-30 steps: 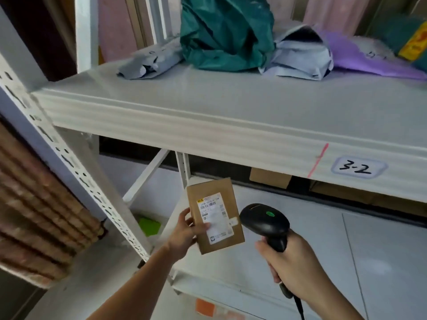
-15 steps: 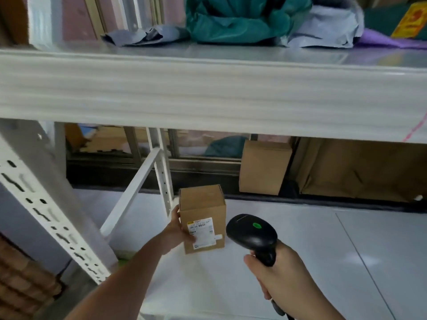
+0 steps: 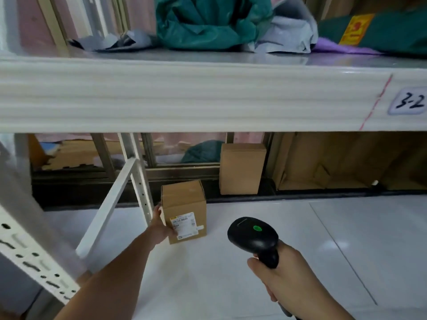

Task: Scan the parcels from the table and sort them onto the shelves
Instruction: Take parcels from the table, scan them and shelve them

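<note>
A small brown cardboard box (image 3: 184, 199) with a white label on its front stands upright on the lower white shelf (image 3: 231, 273), close to the rear upright post. My left hand (image 3: 161, 227) grips the box's left side and front lower corner. My right hand (image 3: 288, 278) holds a black barcode scanner (image 3: 254, 236) with a green dot on top, to the right of the box and nearer to me, pointing into the shelf.
The upper shelf's edge (image 3: 208, 95) carries a "3-2" tag (image 3: 409, 101) and bears green, grey and purple bags. A second cardboard box (image 3: 241, 168) and flattened cardboard (image 3: 346, 162) stand behind the lower shelf. A perforated upright (image 3: 27, 250) slants at the left.
My left hand has carried the box deeper into the lower shelf, where it now stands upright on the board. The scanner has stayed to its right. My view has dropped below the upper shelf.
</note>
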Demonstrator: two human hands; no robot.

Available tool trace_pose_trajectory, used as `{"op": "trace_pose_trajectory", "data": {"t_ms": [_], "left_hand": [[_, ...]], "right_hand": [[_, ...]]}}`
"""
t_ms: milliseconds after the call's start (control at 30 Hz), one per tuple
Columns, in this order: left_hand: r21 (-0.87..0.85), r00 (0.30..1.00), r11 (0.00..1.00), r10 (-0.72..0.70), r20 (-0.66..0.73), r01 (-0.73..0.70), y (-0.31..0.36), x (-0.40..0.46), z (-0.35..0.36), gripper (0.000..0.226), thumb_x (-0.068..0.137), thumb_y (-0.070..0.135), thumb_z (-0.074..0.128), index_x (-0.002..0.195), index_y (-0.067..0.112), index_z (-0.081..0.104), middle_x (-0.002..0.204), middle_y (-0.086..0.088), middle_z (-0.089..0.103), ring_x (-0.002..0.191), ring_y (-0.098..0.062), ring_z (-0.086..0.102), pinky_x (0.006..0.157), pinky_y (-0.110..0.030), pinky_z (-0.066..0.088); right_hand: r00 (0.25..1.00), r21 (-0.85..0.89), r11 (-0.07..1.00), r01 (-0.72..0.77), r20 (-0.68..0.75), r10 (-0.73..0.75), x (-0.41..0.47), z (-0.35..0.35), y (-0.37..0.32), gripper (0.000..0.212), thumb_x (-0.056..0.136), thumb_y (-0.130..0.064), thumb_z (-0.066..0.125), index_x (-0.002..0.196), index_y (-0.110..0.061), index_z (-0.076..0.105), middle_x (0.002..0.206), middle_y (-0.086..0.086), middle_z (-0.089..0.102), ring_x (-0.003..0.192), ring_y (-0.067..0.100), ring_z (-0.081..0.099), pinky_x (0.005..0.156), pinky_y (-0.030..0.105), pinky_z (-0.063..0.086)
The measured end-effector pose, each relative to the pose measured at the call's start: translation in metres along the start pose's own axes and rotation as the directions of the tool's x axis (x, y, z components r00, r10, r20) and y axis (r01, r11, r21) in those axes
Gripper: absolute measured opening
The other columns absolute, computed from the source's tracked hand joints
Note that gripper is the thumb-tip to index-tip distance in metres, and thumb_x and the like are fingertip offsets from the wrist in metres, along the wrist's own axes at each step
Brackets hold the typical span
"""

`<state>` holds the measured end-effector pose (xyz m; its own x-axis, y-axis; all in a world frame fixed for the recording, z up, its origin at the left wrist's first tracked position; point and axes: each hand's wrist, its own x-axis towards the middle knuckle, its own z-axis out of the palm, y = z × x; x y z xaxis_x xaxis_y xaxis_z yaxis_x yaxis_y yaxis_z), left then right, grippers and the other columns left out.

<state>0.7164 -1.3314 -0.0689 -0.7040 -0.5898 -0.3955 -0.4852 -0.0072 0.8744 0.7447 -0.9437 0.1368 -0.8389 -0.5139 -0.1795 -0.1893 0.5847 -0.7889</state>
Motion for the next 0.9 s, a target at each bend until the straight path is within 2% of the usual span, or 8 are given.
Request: {"op": "trace_pose_trajectory", "data": {"t_ms": [100, 167, 267, 367, 433, 600, 733, 900], "left_hand": [[-0.008, 0.989, 0.996, -0.092, -0.115, 0.092, 0.004, -0.043, 0.005, 0.097, 0.072, -0.011, 0.088, 0.148, 0.010, 0.032, 0.136, -0.013, 0.053, 0.125, -0.037, 0.053, 0.102, -0.052, 0.052], [0.175, 0.976, 0.971, -0.134, -0.174, 0.165, 0.005, -0.074, 0.012, 0.064, 0.085, 0.009, 0.085, 0.135, 0.004, 0.047, 0.125, -0.018, 0.062, 0.107, -0.036, 0.062, 0.081, -0.044, 0.057], [0.555, 0.968, 0.814, -0.244, 0.059, 0.172, 0.031, -0.129, 0.034, 0.028, 0.093, 0.029, 0.075, 0.103, 0.008, 0.060, 0.088, -0.010, 0.060, 0.071, -0.024, 0.056, 0.055, -0.027, 0.041], [0.733, 0.933, 0.675, -0.201, 0.300, -0.090, 0.075, -0.171, 0.075, 0.026, 0.088, 0.042, 0.076, 0.086, 0.022, 0.059, 0.096, 0.000, 0.062, 0.090, -0.020, 0.058, 0.073, -0.027, 0.048], [0.711, 0.908, 0.625, -0.009, 0.419, -0.322, 0.106, -0.196, 0.109, 0.024, 0.098, 0.046, 0.067, 0.110, 0.026, 0.063, 0.121, 0.004, 0.064, 0.110, -0.016, 0.060, 0.095, -0.028, 0.049], [0.560, 0.708, 0.449, 0.299, 0.640, -0.696, 0.184, -0.268, 0.200, 0.074, 0.098, 0.058, 0.062, 0.160, 0.028, 0.035, 0.165, 0.005, 0.039, 0.150, -0.017, 0.038, 0.121, -0.029, 0.032], [0.480, 0.552, 0.273, 0.395, 0.735, -0.834, 0.228, -0.322, 0.284, 0.090, 0.096, 0.067, 0.058, 0.167, 0.027, 0.019, 0.176, 0.001, 0.013, 0.162, -0.020, 0.014, 0.131, -0.038, 0.016], [0.403, 0.448, 0.196, 0.388, 0.806, -0.894, 0.267, -0.401, 0.394, 0.092, 0.095, 0.072, 0.053, 0.168, 0.028, 0.018, 0.177, 0.000, 0.009, 0.162, -0.022, 0.011, 0.131, -0.040, 0.015]], "right_hand": [[1.000, 0.006, 1.000, -0.023, -0.021, 0.023, -0.018, -0.018, -0.011, 0.009, 0.090, -0.023, 0.064, 0.086, -0.019, 0.057, 0.056, 0.000, 0.057, 0.042, 0.011, 0.053, 0.043, 0.021, 0.047], [0.998, 0.030, 0.998, -0.053, -0.030, 0.054, -0.032, -0.030, -0.019, 0.009, 0.091, -0.022, 0.064, 0.087, -0.017, 0.057, 0.055, 0.001, 0.055, 0.040, 0.012, 0.050, 0.039, 0.024, 0.042], [0.994, 0.070, 0.993, -0.096, -0.053, 0.100, -0.057, -0.048, -0.031, 0.011, 0.091, -0.022, 0.063, 0.087, -0.016, 0.056, 0.055, 0.001, 0.054, 0.040, 0.013, 0.050, 0.038, 0.023, 0.039], [0.986, 0.083, 0.988, -0.127, -0.101, 0.135, -0.085, -0.070, -0.037, 0.012, 0.091, -0.024, 0.064, 0.085, -0.018, 0.055, 0.057, 0.001, 0.055, 0.041, 0.012, 0.051, 0.042, 0.025, 0.044], [0.976, 0.103, 0.984, -0.148, -0.143, 0.162, -0.106, -0.087, -0.037, 0.013, 0.090, -0.023, 0.065, 0.082, -0.020, 0.055, 0.056, 0.000, 0.055, 0.040, 0.009, 0.051, 0.044, 0.022, 0.044], [0.926, 0.206, 0.954, -0.217, -0.266, 0.268, -0.164, -0.140, -0.024, 0.012, 0.091, -0.020, 0.065, 0.084, -0.015, 0.056, 0.057, 0.003, 0.055, 0.038, 0.009, 0.051, 0.044, 0.022, 0.046], [0.859, 0.280, 0.921, -0.271, -0.361, 0.363, -0.223, -0.192, -0.002, 0.011, 0.093, -0.021, 0.065, 0.091, -0.013, 0.056, 0.064, 0.006, 0.057, 0.038, 0.003, 0.049, 0.041, 0.019, 0.042], [0.723, 0.362, 0.875, -0.321, -0.504, 0.473, -0.305, -0.259, 0.038, 0.009, 0.093, -0.025, 0.065, 0.090, -0.023, 0.057, 0.063, 0.000, 0.061, 0.041, 0.005, 0.052, 0.045, 0.022, 0.043]]}}
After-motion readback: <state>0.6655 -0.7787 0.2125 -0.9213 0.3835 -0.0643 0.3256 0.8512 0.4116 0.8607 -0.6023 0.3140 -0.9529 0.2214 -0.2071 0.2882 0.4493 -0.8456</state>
